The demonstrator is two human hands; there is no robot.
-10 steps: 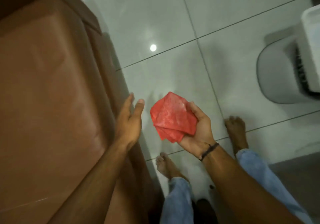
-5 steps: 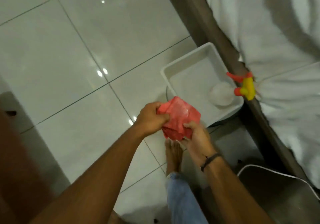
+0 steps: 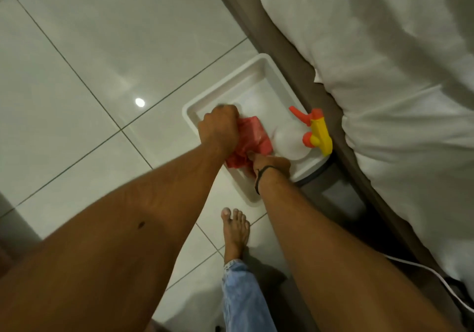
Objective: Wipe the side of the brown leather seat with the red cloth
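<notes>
Both arms reach forward and down over a white tray (image 3: 278,74) that sits on the glossy pale tiled floor (image 3: 102,49), close beside the brown edge of a bed (image 3: 289,47) covered with a rumpled white sheet (image 3: 397,88). The left hand (image 3: 220,129) is balled into a fist around the upper part of the red cloth (image 3: 256,137), knuckles up, pressing the fabric down into the tray. The right hand (image 3: 269,163) meets it from below, fingers pinched on the lower edge of the same cloth, so the two hands are together, both clamped on it; a thin dark band (image 3: 261,178) circles the right wrist. The cloth is bunched and creased between them, and it lies inside the tray, roughly at its middle. Just to the right of the cloth, in the tray's right-hand corner, stands a pale translucent spray bottle (image 3: 289,139) with a yellow and orange trigger head (image 3: 316,131); whether the cloth touches the bottle is hard to judge from this angle. A bare foot (image 3: 234,231) and a light blue jeans leg (image 3: 246,298) show below the tray, between the two forearms. A white cable (image 3: 425,272) curves along the floor at lower right, near the bed. The brown leather seat is not in view.
</notes>
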